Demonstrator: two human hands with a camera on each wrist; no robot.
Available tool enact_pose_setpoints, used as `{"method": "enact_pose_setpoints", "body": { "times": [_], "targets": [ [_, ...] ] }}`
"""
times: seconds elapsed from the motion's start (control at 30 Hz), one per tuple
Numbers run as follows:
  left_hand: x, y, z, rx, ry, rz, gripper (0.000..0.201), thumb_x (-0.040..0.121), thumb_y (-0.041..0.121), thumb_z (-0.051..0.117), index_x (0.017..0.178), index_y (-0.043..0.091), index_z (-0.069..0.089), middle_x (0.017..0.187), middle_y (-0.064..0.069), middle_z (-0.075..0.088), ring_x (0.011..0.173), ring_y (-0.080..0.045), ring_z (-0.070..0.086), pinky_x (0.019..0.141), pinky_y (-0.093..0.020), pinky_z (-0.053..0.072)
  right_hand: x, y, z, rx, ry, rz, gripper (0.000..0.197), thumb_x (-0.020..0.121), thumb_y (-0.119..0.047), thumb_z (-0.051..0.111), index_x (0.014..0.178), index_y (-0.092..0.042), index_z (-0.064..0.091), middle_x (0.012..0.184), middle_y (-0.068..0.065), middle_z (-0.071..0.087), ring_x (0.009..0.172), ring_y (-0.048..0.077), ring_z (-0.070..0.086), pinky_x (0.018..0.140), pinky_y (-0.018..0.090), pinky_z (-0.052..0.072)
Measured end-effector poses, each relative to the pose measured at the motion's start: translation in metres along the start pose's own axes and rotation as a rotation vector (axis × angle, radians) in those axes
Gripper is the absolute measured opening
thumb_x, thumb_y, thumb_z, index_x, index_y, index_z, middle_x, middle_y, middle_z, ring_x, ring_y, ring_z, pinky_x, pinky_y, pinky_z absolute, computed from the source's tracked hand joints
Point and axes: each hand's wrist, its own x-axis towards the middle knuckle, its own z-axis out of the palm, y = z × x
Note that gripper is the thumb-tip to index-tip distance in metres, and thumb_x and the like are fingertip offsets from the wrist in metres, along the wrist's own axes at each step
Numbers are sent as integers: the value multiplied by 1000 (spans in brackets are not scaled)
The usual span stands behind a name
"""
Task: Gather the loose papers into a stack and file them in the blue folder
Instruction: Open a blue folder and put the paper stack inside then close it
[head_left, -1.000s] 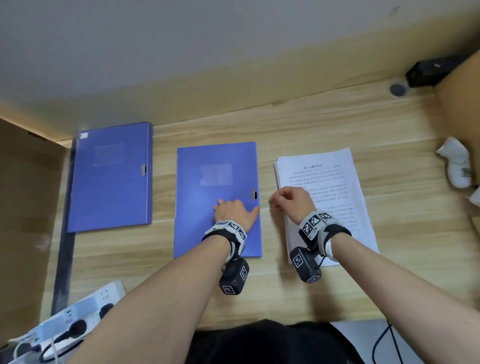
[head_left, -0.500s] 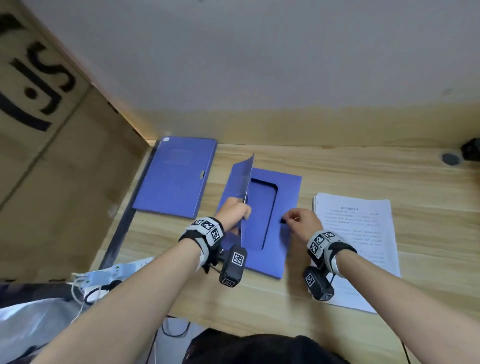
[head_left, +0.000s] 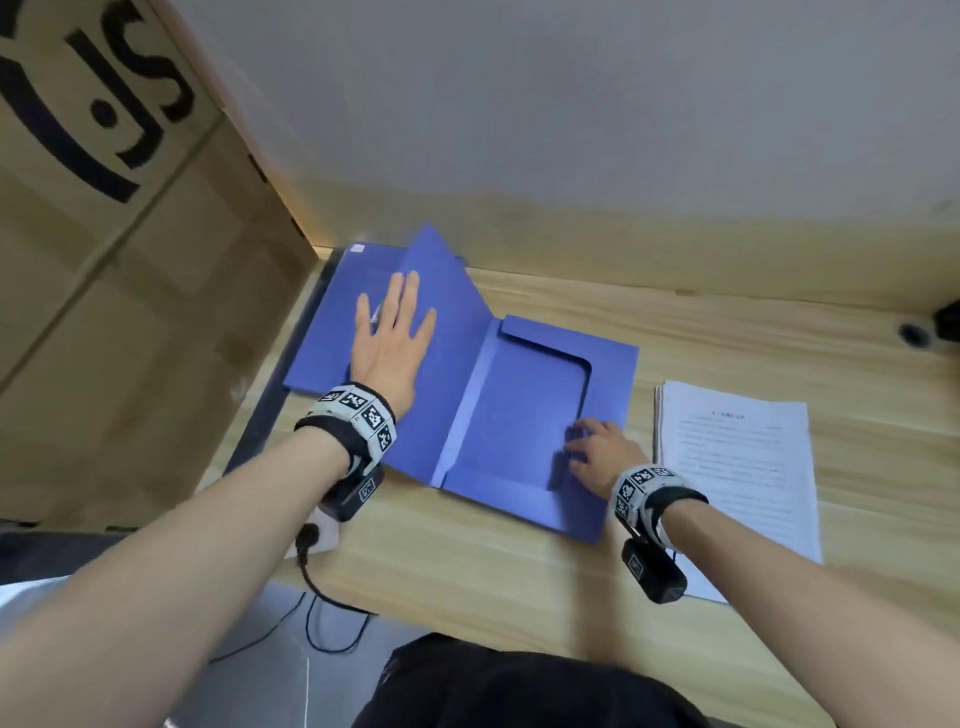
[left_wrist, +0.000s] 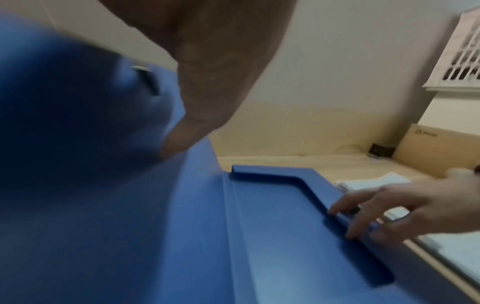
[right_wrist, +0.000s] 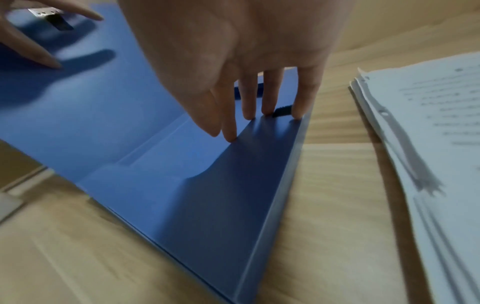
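The folder (head_left: 524, 415) lies open on the desk (head_left: 727, 332), its cover (head_left: 452, 312) swung out to the left. The left hand (head_left: 389, 343) lies flat on that cover, fingers straight and spread, hiding part of a second folder (head_left: 332, 312) beneath. The right hand (head_left: 597, 452) presses straight fingertips (right_wrist: 267, 107) on the inner flap; a dark tab there is half covered. The papers (head_left: 737, 457) sit stacked just right of the folder, apart from it, their near corner hidden behind the right wrist. Both wrist views are blurred.
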Motion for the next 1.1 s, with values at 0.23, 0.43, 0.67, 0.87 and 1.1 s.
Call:
{"method": "enact_pose_setpoints", "body": {
  "times": [0.23, 0.43, 0.67, 0.87, 1.1],
  "targets": [
    [4, 5, 62, -91, -329, 181, 70, 87, 32, 58, 150, 20, 29, 163, -15, -11, 151, -30, -10, 119, -53, 6, -15, 3, 6, 40, 23, 111, 37, 93, -28, 50, 127, -24, 64, 161, 6, 20, 144, 30, 23, 114, 41, 31],
    [-15, 53, 97, -171, -471, 284, 71, 91, 32, 49, 153, 23, 16, 164, -10, -10, 151, -32, -7, 115, -58, 12, -32, 10, 23, 99, 132, 245, 37, 89, -30, 59, 123, -14, 58, 159, 14, 13, 145, 32, 23, 111, 38, 35],
    [-21, 63, 99, -151, -487, 326, 59, 89, 30, 44, 145, 19, 31, 156, -14, 19, 139, -33, 28, 107, -53, 26, -40, 7, 19, 122, 147, 291, 27, 88, -24, 59, 109, -8, 65, 139, 13, 32, 125, 32, 41, 99, 35, 42],
    [-16, 75, 85, -193, -514, 309, 43, 86, 29, 43, 126, 17, 55, 132, -13, 47, 117, -31, 49, 96, -43, 34, -47, 13, 13, 113, 115, 259, 28, 90, -28, 56, 113, -14, 66, 139, 9, 34, 125, 30, 43, 99, 37, 43],
    [9, 116, 36, -439, -432, 333, 41, 87, 34, 45, 121, 15, 54, 122, -9, 55, 113, -31, 51, 89, -41, 38, -56, 47, -9, 315, 218, 271, 33, 94, -26, 54, 121, -10, 64, 138, 9, 49, 126, 29, 50, 102, 34, 40]
  ]
}}
